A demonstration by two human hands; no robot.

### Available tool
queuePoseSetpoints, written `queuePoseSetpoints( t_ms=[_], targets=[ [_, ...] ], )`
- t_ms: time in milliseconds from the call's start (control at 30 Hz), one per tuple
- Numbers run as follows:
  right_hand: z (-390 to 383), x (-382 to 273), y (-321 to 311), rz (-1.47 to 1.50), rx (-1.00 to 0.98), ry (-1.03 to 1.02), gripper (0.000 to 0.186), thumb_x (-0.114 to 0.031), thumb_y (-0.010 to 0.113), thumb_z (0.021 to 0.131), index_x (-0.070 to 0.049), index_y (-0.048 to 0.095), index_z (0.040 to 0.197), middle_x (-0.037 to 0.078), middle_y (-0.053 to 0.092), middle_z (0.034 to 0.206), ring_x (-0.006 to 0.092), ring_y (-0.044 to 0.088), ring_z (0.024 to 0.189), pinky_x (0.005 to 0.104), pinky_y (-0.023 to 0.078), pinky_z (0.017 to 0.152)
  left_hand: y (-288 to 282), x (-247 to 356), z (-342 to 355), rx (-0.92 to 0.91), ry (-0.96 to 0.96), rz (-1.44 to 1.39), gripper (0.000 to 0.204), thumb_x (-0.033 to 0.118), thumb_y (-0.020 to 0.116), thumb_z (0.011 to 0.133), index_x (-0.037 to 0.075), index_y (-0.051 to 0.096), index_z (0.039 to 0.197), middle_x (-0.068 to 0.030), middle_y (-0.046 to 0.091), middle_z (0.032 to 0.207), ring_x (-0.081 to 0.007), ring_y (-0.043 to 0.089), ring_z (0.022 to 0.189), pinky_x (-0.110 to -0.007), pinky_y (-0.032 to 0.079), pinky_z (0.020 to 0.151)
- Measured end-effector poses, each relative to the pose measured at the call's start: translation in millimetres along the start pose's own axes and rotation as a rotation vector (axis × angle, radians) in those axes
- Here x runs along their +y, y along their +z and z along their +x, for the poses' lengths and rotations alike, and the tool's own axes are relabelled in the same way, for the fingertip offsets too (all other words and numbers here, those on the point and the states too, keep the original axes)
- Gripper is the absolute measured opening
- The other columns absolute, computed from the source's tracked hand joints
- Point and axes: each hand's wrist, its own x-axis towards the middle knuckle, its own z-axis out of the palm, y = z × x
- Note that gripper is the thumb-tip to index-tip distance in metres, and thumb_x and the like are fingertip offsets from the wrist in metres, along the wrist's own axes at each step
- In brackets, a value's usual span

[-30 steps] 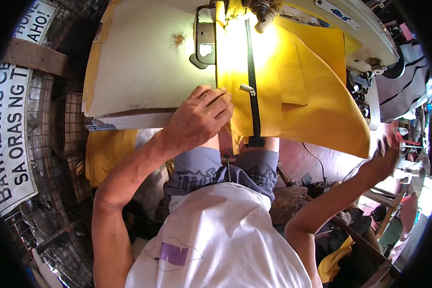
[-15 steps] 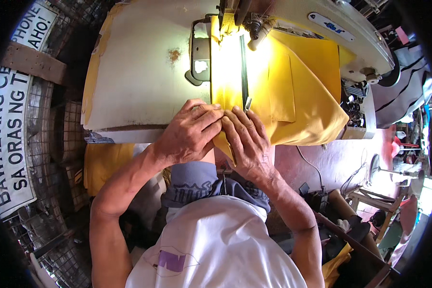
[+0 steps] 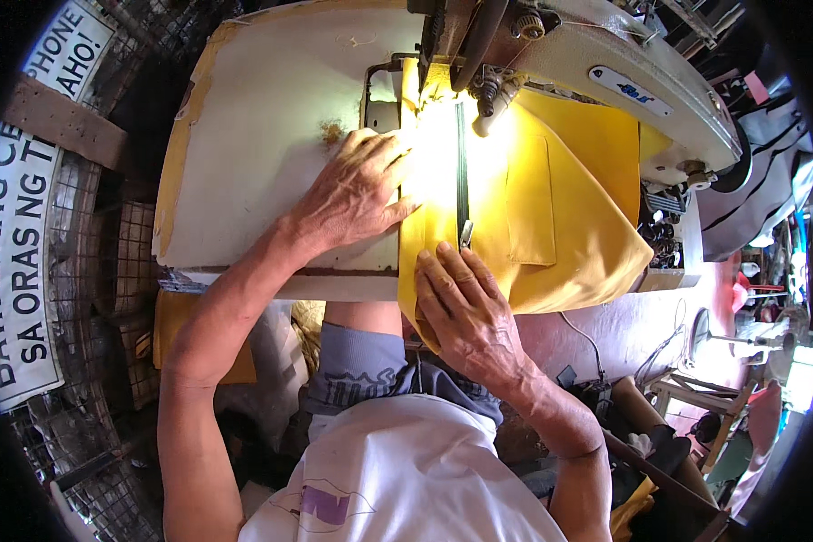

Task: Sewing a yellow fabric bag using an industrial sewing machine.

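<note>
Yellow fabric (image 3: 574, 208) lies under the head of a sewing machine (image 3: 623, 59), with a dark zipper (image 3: 462, 167) running lengthwise along it. The zipper's metal pull (image 3: 466, 234) sits at the near end, just beyond my right fingertips. My right hand (image 3: 465, 303) rests on the fabric's near part, fingers stretched out and lying flat. At the fabric's left edge is my left hand (image 3: 357, 194), thumb and fingers apart, fingertips on the yellow material. Bright lamp light washes out the fabric around the needle area and partly my left fingertips.
The pale worktable (image 3: 253, 135) extends left, its near edge in front of my body. A wire mesh wall (image 3: 72, 217) with a lettered sign (image 3: 27, 271) stands at far left. To the right are a fan (image 3: 705, 334) and a wooden stool (image 3: 696, 388).
My left hand has moved away from my right, up along the fabric's left edge. My right hand and the zipper pull appear lower in view, as does the table's front edge.
</note>
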Motion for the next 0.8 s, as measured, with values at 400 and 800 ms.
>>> queuePoseSetpoints(
  t_ms=[400, 800],
  targets=[
    [5.9, -3.1, -11.5, 0.057, -0.102, -0.023, 0.040, -0.023, 0.067, 0.089, 0.008, 0.064, 0.114, 0.023, 0.060, 0.125, 0.0393, 0.056, 0.125, 0.0522, 0.044, 0.108, -4.5, 1.2, -4.8, -0.075, 0.054, -0.003, 0.035, 0.023, 0.065, 0.088, -0.003, 0.066, 0.112, -0.0193, 0.063, 0.125, -0.0340, 0.056, 0.124, -0.047, 0.044, 0.100],
    [20.1, 13.1, -8.9, 0.083, -0.108, 0.007, 0.039, -0.021, 0.066, 0.091, 0.008, 0.063, 0.117, 0.024, 0.060, 0.128, 0.0402, 0.057, 0.125, 0.0541, 0.042, 0.111, 1.2, -12.2, 4.0, -0.086, 0.028, 0.004, 0.033, 0.022, 0.064, 0.090, -0.001, 0.065, 0.114, -0.0181, 0.059, 0.130, -0.0319, 0.051, 0.129, -0.049, 0.040, 0.105]
  ],
)
